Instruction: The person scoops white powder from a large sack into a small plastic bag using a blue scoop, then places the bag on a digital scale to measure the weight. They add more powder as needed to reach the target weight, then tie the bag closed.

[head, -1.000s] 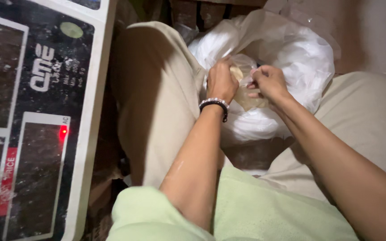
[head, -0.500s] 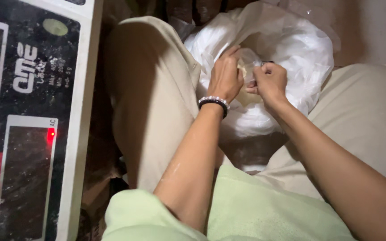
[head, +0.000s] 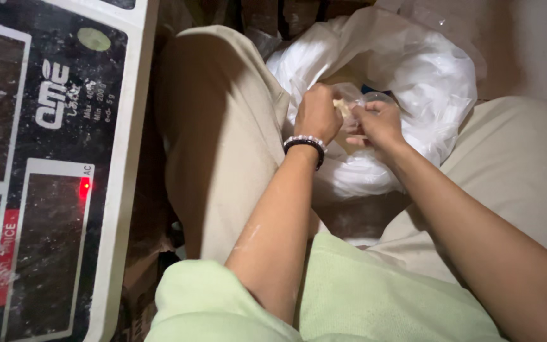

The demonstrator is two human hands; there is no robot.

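My left hand (head: 318, 115), with a beaded bracelet at the wrist, and my right hand (head: 380, 121) are close together over a big white plastic sack (head: 425, 69) that sits between my knees. Both hands pinch a small clear plastic bag (head: 356, 101) that holds something pale yellow. The fingers are curled tight on the bag's top. Much of the small bag is hidden behind my hands.
A dusty electronic weighing scale (head: 45, 164) with a lit red light stands at the left, close to my left knee (head: 216, 95). My beige trousers and light green shirt (head: 349, 297) fill the lower part. Brown floor and brick show behind the sack.
My hands have stayed over the sack, working the small bag's top; they shifted slightly up and then back, and the fingers have closed tighter together.
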